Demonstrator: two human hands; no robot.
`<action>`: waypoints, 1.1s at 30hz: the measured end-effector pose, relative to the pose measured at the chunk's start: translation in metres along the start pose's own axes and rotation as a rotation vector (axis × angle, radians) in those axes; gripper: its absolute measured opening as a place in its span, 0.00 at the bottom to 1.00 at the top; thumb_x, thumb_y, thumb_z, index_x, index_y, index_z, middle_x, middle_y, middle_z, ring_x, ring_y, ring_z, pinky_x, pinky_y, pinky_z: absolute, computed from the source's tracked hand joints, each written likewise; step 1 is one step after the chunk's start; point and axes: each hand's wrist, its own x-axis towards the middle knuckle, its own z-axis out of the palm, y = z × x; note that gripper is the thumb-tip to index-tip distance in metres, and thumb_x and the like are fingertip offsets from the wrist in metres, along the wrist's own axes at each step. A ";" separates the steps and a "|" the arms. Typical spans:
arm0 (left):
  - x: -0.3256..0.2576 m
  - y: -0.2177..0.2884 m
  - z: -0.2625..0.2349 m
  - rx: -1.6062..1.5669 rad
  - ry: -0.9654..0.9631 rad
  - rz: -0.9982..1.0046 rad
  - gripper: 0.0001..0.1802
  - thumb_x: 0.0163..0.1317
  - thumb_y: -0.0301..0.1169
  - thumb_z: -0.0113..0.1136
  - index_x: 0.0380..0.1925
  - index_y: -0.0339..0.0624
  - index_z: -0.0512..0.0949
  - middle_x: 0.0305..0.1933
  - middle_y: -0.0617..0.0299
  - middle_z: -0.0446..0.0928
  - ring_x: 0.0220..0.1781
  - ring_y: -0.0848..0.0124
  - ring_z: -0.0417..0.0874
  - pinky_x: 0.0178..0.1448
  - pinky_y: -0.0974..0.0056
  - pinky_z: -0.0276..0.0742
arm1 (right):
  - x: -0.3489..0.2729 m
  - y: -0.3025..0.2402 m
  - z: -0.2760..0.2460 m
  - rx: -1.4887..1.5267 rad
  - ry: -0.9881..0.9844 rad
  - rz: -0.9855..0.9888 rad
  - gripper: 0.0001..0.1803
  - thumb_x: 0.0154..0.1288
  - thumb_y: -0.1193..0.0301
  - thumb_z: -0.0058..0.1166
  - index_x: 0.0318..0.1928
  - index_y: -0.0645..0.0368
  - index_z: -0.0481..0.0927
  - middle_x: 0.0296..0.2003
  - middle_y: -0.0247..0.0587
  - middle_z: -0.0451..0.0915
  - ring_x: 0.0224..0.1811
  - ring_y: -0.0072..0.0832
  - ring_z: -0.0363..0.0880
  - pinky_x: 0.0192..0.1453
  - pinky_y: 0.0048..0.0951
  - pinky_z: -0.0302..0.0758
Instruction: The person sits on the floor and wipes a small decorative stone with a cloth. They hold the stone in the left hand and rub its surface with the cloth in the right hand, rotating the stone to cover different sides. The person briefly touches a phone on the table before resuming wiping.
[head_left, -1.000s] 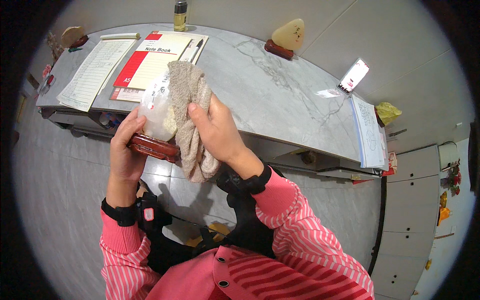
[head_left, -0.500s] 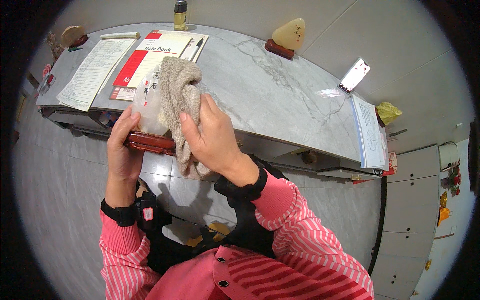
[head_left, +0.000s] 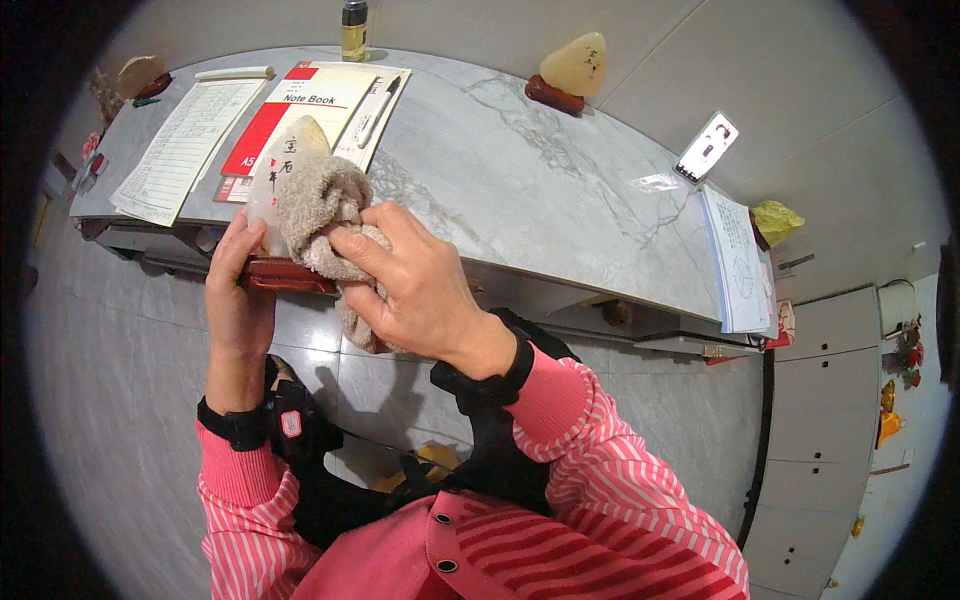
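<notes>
My left hand (head_left: 238, 290) grips a pale, egg-shaped stone ornament (head_left: 283, 165) by its dark red wooden base (head_left: 288, 275), holding it upright in front of the counter's near edge. Brush-written marks run down the stone's face. My right hand (head_left: 410, 285) presses a beige towel cloth (head_left: 322, 215) against the stone's right side, and part of the cloth hangs below the base. The cloth hides the lower right of the stone.
The grey marble counter (head_left: 520, 170) carries a red-and-white notebook (head_left: 300, 115) with a pen (head_left: 378, 100), a printed sheet (head_left: 185, 145), a small bottle (head_left: 353, 25), a yellow stone on a red base (head_left: 572, 68), a phone (head_left: 708, 145) and a stack of papers (head_left: 738, 260). White cabinets (head_left: 830, 400) stand at right.
The right hand has slid the cloth down and to the right across the stone, baring the stone's top and its written face. The left hand keeps its hold on the base.
</notes>
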 end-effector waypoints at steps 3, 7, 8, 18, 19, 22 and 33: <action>-0.002 0.002 0.006 0.057 -0.034 0.010 0.26 0.65 0.36 0.54 0.60 0.34 0.69 0.59 0.57 0.74 0.60 0.67 0.75 0.64 0.63 0.68 | -0.001 0.002 -0.001 -0.006 0.002 0.035 0.23 0.49 0.69 0.60 0.50 0.54 0.76 0.43 0.49 0.72 0.44 0.46 0.77 0.38 0.42 0.79; -0.007 0.001 0.015 0.110 -0.078 -0.019 0.25 0.64 0.36 0.53 0.58 0.33 0.71 0.54 0.56 0.77 0.55 0.70 0.78 0.61 0.66 0.70 | 0.001 0.011 -0.003 -0.037 0.086 0.086 0.22 0.51 0.69 0.59 0.50 0.55 0.76 0.44 0.49 0.71 0.43 0.47 0.78 0.40 0.43 0.78; -0.009 0.001 0.017 0.134 -0.102 -0.039 0.25 0.64 0.36 0.53 0.57 0.32 0.71 0.54 0.56 0.78 0.55 0.70 0.78 0.60 0.66 0.70 | 0.002 0.015 -0.004 -0.025 0.114 0.105 0.22 0.52 0.70 0.59 0.50 0.56 0.76 0.43 0.49 0.71 0.42 0.48 0.78 0.40 0.43 0.78; -0.012 -0.005 0.022 0.161 -0.106 -0.068 0.24 0.64 0.38 0.54 0.55 0.32 0.73 0.51 0.57 0.79 0.52 0.70 0.79 0.59 0.67 0.71 | 0.008 0.026 -0.001 0.054 0.168 0.191 0.21 0.61 0.68 0.56 0.53 0.63 0.75 0.40 0.53 0.73 0.39 0.52 0.78 0.40 0.45 0.75; -0.012 -0.005 0.021 0.131 -0.121 -0.034 0.24 0.65 0.39 0.54 0.55 0.32 0.73 0.51 0.57 0.79 0.51 0.71 0.79 0.59 0.67 0.71 | 0.008 0.024 -0.001 0.045 0.159 0.187 0.21 0.61 0.67 0.56 0.53 0.63 0.75 0.41 0.54 0.73 0.39 0.52 0.78 0.40 0.45 0.76; -0.009 -0.007 0.020 0.168 -0.006 -0.006 0.22 0.66 0.40 0.54 0.52 0.33 0.75 0.50 0.59 0.79 0.50 0.71 0.79 0.57 0.68 0.70 | 0.008 0.016 0.002 0.023 0.122 0.167 0.20 0.62 0.64 0.56 0.52 0.60 0.77 0.42 0.54 0.73 0.40 0.52 0.78 0.41 0.45 0.76; 0.000 -0.010 0.010 0.328 0.077 0.134 0.20 0.69 0.41 0.53 0.48 0.34 0.78 0.45 0.63 0.80 0.46 0.76 0.77 0.54 0.71 0.70 | 0.006 -0.006 0.001 -0.110 0.011 0.019 0.20 0.59 0.66 0.61 0.52 0.54 0.78 0.45 0.51 0.76 0.43 0.49 0.78 0.41 0.38 0.78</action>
